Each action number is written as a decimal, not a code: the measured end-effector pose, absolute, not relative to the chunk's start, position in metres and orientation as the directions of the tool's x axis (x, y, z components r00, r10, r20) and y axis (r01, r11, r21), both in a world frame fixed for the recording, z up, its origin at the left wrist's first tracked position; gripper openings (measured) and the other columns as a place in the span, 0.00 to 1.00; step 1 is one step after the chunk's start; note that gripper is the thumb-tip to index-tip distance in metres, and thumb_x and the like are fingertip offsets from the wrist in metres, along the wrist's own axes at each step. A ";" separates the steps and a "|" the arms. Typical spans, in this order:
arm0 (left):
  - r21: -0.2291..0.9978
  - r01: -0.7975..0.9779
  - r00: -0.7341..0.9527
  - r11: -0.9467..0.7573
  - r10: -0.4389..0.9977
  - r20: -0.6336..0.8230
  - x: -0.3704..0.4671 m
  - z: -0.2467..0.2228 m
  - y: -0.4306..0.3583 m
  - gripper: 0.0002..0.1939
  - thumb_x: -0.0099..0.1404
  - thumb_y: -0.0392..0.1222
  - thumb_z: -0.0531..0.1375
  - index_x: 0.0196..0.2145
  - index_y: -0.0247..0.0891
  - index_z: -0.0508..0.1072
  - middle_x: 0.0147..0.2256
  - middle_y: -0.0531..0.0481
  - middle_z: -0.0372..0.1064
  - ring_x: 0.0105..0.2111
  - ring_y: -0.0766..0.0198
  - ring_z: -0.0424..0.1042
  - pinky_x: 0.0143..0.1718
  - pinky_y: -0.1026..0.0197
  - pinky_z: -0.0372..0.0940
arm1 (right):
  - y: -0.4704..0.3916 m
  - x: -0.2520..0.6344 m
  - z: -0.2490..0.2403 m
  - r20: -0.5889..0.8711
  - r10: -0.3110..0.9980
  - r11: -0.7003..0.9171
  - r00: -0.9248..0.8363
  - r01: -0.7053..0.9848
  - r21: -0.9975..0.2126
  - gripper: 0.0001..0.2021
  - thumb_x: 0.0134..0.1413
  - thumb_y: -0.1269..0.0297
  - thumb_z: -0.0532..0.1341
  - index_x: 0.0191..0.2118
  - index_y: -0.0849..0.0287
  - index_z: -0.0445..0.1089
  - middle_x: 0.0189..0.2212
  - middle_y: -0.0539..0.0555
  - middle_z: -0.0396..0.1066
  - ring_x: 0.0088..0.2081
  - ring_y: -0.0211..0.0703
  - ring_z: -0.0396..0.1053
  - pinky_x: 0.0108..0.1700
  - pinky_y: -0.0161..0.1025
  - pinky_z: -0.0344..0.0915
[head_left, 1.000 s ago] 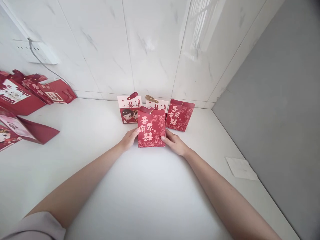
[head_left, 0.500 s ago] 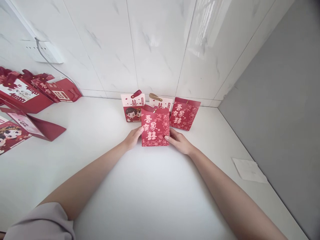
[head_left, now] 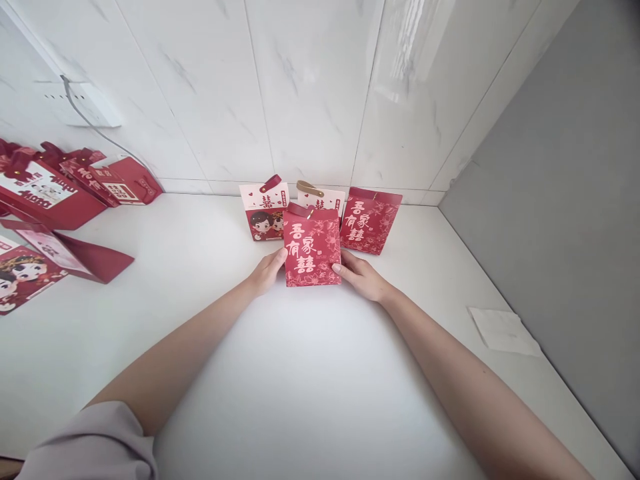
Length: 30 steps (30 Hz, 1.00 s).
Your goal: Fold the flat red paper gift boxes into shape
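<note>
Between my two hands stands a red gift box with pale Chinese lettering, floral print and a red strap handle on top. My left hand grips its left edge, and my right hand grips the right edge with the thumb on the front. Fingers behind the box are hidden. Just behind it is a white-topped box with a tan strap, mostly covered. To its left stands a white and red box with cartoon figures and a red strap. A matching red floral box stands to the right.
Several red gift boxes crowd the counter's left side, with a dark red folded box in front of them. A white tiled wall bounds the back, a grey panel the right. A flat white plate lies near that panel.
The view has shifted slightly. Both hands still hold the red gift box, which appears slightly higher in the picture; the other boxes keep their arrangement.
</note>
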<state>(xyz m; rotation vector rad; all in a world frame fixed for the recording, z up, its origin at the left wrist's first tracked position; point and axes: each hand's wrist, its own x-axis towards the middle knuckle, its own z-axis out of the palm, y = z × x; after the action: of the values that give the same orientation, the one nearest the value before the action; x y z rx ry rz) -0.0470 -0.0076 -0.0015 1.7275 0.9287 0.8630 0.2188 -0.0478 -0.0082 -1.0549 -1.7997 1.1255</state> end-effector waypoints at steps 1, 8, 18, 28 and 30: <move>0.944 0.204 0.461 -0.258 0.876 0.140 -0.047 -0.001 -0.008 0.36 0.67 0.67 0.46 0.55 0.34 0.71 0.56 0.42 0.69 0.56 0.49 0.68 0.60 0.53 0.59 | -0.048 0.219 -0.009 0.166 0.912 0.274 -0.376 0.255 -0.927 0.29 0.62 0.44 0.55 0.63 0.52 0.60 0.58 0.54 0.69 0.58 0.53 0.67 0.63 0.52 0.60; 0.935 0.238 0.458 -0.264 0.879 0.132 -0.049 -0.001 -0.008 0.36 0.67 0.67 0.46 0.55 0.35 0.72 0.56 0.43 0.70 0.57 0.48 0.67 0.61 0.52 0.57 | -0.049 0.219 -0.007 0.157 0.914 0.271 -0.374 0.277 -0.922 0.29 0.62 0.43 0.55 0.64 0.52 0.60 0.59 0.54 0.68 0.58 0.53 0.67 0.63 0.52 0.60; 0.975 0.123 0.497 -0.187 0.861 0.102 -0.049 -0.005 -0.005 0.33 0.64 0.62 0.56 0.58 0.38 0.68 0.58 0.43 0.67 0.58 0.45 0.66 0.61 0.48 0.59 | -0.047 0.221 -0.009 0.162 0.911 0.275 -0.379 0.266 -0.924 0.28 0.62 0.44 0.55 0.63 0.52 0.61 0.59 0.54 0.68 0.58 0.52 0.67 0.63 0.51 0.60; 0.981 0.086 0.571 -0.176 0.815 0.096 -0.053 -0.005 0.000 0.30 0.59 0.53 0.62 0.57 0.38 0.70 0.56 0.42 0.69 0.55 0.44 0.68 0.57 0.47 0.62 | -0.048 0.222 -0.008 0.175 0.907 0.286 -0.383 0.255 -0.924 0.27 0.62 0.45 0.55 0.63 0.51 0.60 0.59 0.54 0.68 0.58 0.53 0.67 0.64 0.53 0.60; 0.982 0.089 0.560 -0.168 0.823 0.090 -0.053 -0.003 0.000 0.28 0.59 0.52 0.63 0.55 0.38 0.72 0.55 0.43 0.70 0.54 0.44 0.69 0.57 0.47 0.63 | -0.048 0.222 -0.008 0.173 0.907 0.284 -0.384 0.254 -0.925 0.27 0.62 0.45 0.55 0.63 0.52 0.60 0.58 0.54 0.68 0.58 0.53 0.67 0.63 0.53 0.60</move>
<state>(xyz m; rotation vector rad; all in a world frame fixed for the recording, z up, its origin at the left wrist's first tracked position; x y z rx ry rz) -0.0532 0.0001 -0.0026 1.6272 0.7833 0.7841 0.2223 -0.0480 -0.0076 -1.0495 -1.8133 1.1164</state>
